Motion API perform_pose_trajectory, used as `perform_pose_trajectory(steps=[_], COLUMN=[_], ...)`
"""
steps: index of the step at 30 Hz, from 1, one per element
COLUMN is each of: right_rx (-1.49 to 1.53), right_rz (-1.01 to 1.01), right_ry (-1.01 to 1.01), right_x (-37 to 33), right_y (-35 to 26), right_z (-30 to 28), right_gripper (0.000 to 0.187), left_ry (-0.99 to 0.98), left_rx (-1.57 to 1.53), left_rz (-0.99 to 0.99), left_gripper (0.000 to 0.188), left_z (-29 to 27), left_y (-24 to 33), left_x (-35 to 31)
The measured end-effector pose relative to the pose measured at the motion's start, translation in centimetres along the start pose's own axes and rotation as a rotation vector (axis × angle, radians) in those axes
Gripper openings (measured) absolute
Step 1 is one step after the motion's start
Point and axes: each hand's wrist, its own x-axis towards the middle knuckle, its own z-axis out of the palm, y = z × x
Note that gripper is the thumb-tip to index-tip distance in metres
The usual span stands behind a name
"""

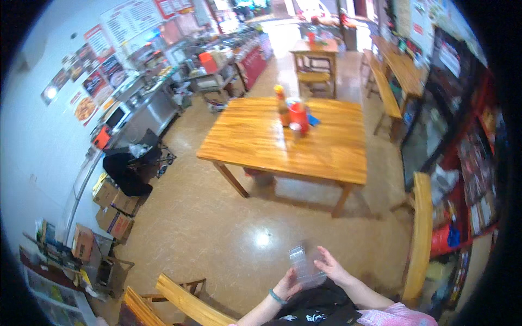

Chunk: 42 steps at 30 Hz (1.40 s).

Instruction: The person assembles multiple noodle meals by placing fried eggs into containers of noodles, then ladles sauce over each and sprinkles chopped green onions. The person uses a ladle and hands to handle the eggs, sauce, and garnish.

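Note:
A clear, see-through plastic container [304,270] with a ribbed pale edge is held up in front of my body; its exact kind is hard to make out through blur. My left hand [289,283], with a teal band at the wrist, grips its lower left side. On the other side my right hand [330,266] curves its fingers and thumb around the right edge. Below both hands is my dark apron [318,304], and a pink sleeve [396,315] covers part of my right arm.
Ahead stands a wooden table [244,130] with a yellow-capped bottle [280,98] and a red container [298,113]. Wooden benches [417,239] flank me at right and lower left [187,301]. Cardboard boxes [113,221] and a black-draped chair [125,168] line the left wall.

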Motion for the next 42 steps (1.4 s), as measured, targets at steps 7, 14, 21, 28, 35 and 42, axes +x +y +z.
perform_pose_trajectory(steps=[7,14,21,28,35,42], right_rx=[-0.219,-0.228,-0.24,-0.376,-0.545,-0.642], right_rz=[0.037,0.166,0.288,0.128,-0.059,-0.306], right_ry=[-0.448,-0.895,-1.041,-0.673,-0.323,-0.466], right_x=[21.9,40.5,60.3,77.9,98.6,124.2], right_y=[-7.9,-17.4,-16.3,-21.2,-25.7,-34.2], right_z=[17.1,38.6,58.2,70.1,74.3,86.8], right_gripper=[0.07,0.081,0.083,0.083,0.09,0.101], left_ry=[0.207,0.28,0.414,0.239,0.237,0.475], left_rx=[0.046,-0.005,-0.202,0.088,0.078,0.043], left_rz=[0.431,0.816,0.975,0.615,0.31,0.49], left_gripper=[0.066,0.069,0.056,0.046,0.038,0.035], left_z=[-5.6,-7.4,-20.7,-27.7,-37.3,-41.2], left_y=[23.4,47.0,68.3,94.3,116.1,142.2], left_x=[0.4,-4.5,-9.1,-3.9,7.2,13.6])
